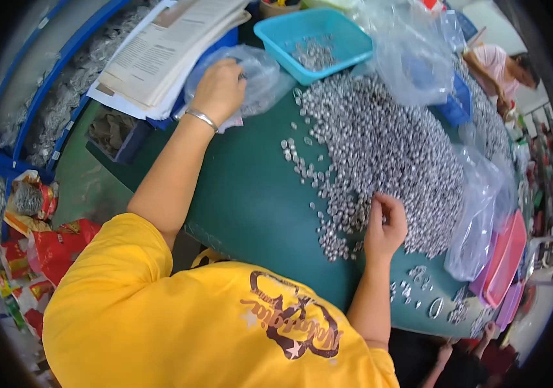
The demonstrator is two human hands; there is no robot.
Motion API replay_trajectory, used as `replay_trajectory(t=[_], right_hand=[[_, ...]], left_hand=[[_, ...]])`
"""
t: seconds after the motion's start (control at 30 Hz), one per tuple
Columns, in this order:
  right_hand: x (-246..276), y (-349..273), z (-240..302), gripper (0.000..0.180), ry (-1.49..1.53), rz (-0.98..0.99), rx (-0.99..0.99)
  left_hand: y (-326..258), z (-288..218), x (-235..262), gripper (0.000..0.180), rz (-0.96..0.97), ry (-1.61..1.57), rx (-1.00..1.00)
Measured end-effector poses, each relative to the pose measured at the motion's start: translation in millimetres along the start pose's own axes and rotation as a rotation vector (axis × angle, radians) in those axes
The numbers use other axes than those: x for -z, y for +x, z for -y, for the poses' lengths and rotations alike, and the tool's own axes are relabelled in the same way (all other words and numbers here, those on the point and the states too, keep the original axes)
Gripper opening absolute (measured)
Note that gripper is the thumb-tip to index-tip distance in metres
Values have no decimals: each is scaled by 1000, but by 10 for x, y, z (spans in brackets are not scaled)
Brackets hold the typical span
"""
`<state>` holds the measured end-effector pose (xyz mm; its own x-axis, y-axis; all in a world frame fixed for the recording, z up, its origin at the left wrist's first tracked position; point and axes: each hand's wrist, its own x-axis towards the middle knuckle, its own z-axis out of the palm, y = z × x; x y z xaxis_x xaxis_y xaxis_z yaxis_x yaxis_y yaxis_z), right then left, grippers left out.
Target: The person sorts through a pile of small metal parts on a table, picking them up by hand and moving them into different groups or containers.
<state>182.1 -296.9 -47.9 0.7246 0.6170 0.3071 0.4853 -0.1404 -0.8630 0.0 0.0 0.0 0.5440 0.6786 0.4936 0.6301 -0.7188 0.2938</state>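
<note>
I have a dark green table (244, 187) across the middle of the frame, with blue shelving (64, 57) at upper left and red bags (63, 249) on the floor at lower left. One heap of small silvery pieces (386, 142), too many for me to count, spreads right of centre. I count one turquoise tray (275, 40) at top centre, holding more pieces, and two pink trays (508, 258) at right. One co-worker (499, 68) sits at upper right; another person's two hands (444, 352) show at lower right. My wearer's left hand (219, 90), upper left of centre, lies with bent fingers over one clear bag (263, 71); I cannot tell whether it grips. The right hand (385, 229) is at the heap's lower edge, fingers curled toward the thumb; I cannot tell whether it pinches a piece.
</note>
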Motion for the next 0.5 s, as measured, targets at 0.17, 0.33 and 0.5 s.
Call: replay_trajectory(t=[0.17, 0.33, 0.5], right_hand=[[48, 84, 131, 11, -240, 214, 312], [-26, 57, 129, 11, -228, 340, 398], [16, 65, 117, 10, -256, 265, 330]], left_hand=[[-289, -743, -161, 16, 124, -473, -198], [-630, -915, -410, 20, 371, -123, -206], [-812, -1086, -459, 15, 469, -514, -290]])
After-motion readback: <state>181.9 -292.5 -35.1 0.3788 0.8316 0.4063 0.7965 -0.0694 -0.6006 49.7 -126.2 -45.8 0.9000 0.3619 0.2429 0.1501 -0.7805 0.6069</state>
